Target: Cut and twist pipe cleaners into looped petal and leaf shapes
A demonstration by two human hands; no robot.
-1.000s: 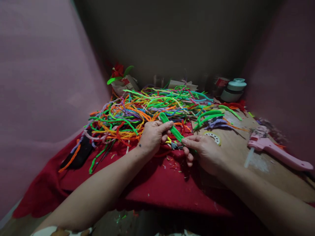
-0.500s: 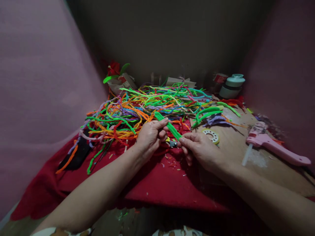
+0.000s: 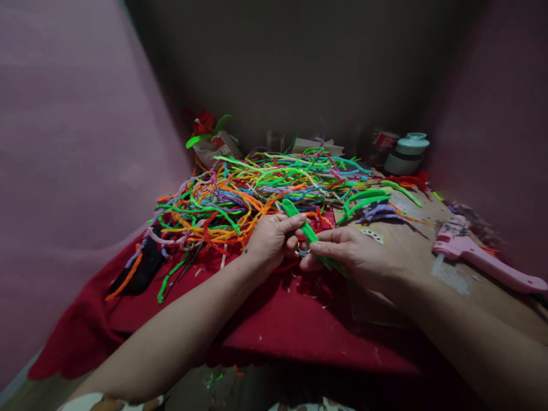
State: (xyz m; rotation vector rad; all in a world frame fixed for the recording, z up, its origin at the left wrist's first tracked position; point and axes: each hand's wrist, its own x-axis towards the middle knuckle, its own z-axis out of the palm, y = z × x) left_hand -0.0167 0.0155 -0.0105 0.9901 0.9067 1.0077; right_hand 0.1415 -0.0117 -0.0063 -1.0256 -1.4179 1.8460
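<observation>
A flat strip of bright green pipe cleaners [image 3: 309, 233], lying side by side, is held between my two hands above the table's front half. My left hand [image 3: 274, 240] pinches it near its upper end, thumb on top. Lower down the strip, my right hand [image 3: 349, 251] grips it between thumb and fingers, and loose green ends poke out below. Behind the hands spreads a large tangled pile of coloured pipe cleaners [image 3: 240, 194]. A small metal-and-yellow tool under the hands is mostly hidden.
On the right, a pink glue gun [image 3: 475, 251] rests on a cardboard sheet [image 3: 411, 279], near a white-and-yellow ring spool [image 3: 372, 234]. A pale blue-lidded jar [image 3: 407, 154] stands at the back. Red cloth [image 3: 274, 325] covers the table; small scraps dot it. Bent green pieces [image 3: 366, 200] lie behind my right hand.
My right hand has slid up along the green strip, closer to my left hand, so its lower ends now show below the fingers. The view has shifted slightly.
</observation>
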